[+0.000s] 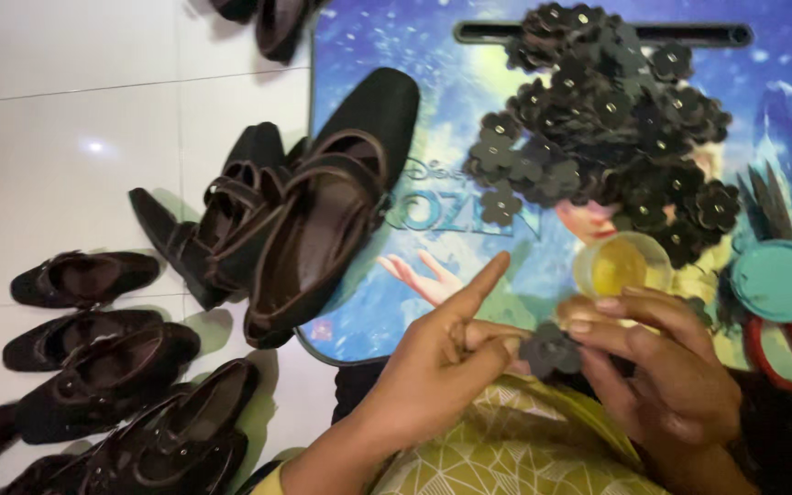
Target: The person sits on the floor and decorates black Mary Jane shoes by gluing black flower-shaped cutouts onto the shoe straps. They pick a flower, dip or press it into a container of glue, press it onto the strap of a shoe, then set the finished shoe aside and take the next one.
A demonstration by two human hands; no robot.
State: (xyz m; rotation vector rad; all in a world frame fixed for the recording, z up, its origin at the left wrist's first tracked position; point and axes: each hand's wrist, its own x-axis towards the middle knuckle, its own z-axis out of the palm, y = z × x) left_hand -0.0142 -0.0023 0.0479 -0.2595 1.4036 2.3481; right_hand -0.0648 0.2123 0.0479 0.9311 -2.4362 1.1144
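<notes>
A small dark flower piece point(550, 350) is pinched between the fingers of the right hand point(666, 376) and those of the left hand point(442, 357), whose index finger is stretched out straight. Just beyond the fingertips a small jar of yellow glue point(622, 263) is seen on the picture-printed surface point(469, 101), with a heap of dark flower pieces point(607, 119) farther off. Left of the fingers, dark strapped shoes point(304, 220) are piled.

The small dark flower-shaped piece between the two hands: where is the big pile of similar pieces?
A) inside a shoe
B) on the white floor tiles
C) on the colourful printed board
C: the pile of dark flower-shaped pieces lies on the colourful printed board, beyond both hands.
</notes>
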